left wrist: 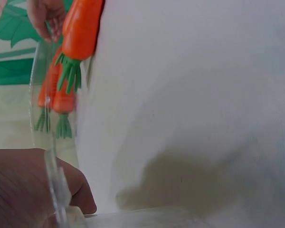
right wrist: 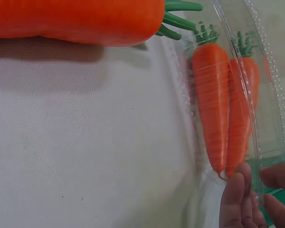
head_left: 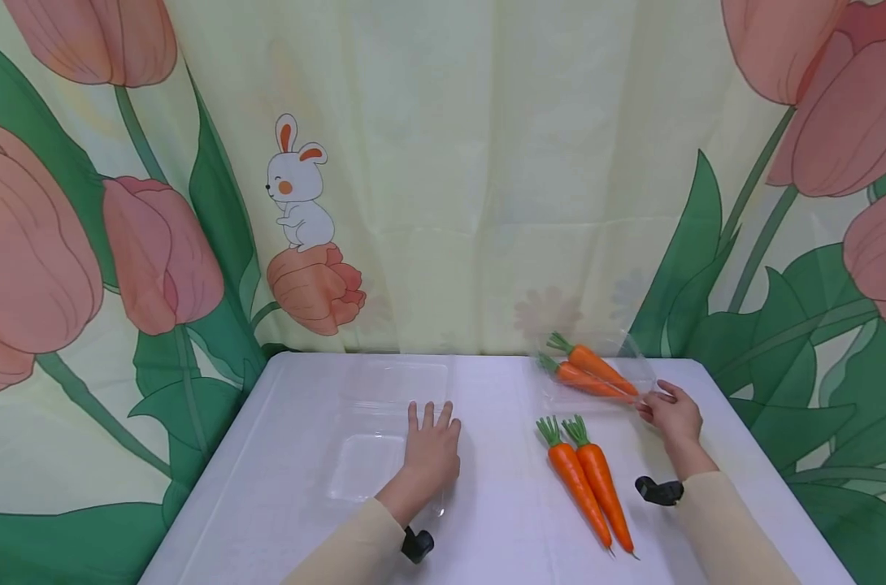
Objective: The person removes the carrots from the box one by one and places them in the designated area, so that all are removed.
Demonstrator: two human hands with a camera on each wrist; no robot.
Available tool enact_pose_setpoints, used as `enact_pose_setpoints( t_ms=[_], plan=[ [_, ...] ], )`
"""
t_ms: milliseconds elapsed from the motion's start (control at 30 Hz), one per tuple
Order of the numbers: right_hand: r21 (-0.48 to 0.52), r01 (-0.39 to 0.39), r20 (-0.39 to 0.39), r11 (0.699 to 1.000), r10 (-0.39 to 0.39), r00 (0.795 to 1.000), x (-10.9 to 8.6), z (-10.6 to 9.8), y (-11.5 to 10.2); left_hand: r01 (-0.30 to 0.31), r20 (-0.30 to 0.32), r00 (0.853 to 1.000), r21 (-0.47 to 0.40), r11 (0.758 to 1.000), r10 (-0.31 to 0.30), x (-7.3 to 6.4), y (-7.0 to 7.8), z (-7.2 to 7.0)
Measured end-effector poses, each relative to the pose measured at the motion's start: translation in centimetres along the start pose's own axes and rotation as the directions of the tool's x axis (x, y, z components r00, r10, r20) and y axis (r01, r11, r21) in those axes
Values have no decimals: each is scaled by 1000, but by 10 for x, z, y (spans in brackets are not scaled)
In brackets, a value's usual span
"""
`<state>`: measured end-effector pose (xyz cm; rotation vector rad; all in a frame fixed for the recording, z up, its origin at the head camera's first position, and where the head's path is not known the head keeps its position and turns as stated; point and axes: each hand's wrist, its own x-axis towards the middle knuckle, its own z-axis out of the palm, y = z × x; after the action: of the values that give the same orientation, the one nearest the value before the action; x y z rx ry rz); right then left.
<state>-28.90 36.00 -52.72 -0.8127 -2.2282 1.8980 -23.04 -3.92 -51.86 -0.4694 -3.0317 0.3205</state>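
On the left of the table, a clear plastic box (head_left: 366, 463) lies with its lid (head_left: 399, 378) folded back. My left hand (head_left: 432, 455) rests over its right side, fingers straight and spread. In the left wrist view the thumb (left wrist: 80, 190) is by the clear rim. At the back right, a second clear plastic box (head_left: 560, 398) has two orange carrots (head_left: 592, 370) inside. My right hand (head_left: 673, 418) pinches its front right edge; in the right wrist view the fingers (right wrist: 235, 194) and thumb lie either side of the clear plastic. Two more carrots (head_left: 589, 487) lie in front of this box.
A white cloth covers the table (head_left: 494, 455). Behind it hangs a curtain (head_left: 487, 162) printed with tulips and a rabbit. A black wrist camera (head_left: 417, 544) sits on the left wrist and another black camera (head_left: 658, 491) on the right.
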Motion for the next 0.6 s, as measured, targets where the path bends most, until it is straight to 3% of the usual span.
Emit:
enact_pose_setpoints(
  t_ms=[200,367,600],
  plan=[
    [-128,52,40,990,-47,998,-3,4,-2,-2,-13,1000,-26,1000,1,-6,-13,1],
    [-309,130,70,942,-114,991,-4,10,-4,-7,-28,1000,-25,1000,6,-11,-23,0],
    [-398,196,102,896,-169,980,-8,18,-5,-8,-8,1000,-63,998,7,-14,-35,4]
  ],
)
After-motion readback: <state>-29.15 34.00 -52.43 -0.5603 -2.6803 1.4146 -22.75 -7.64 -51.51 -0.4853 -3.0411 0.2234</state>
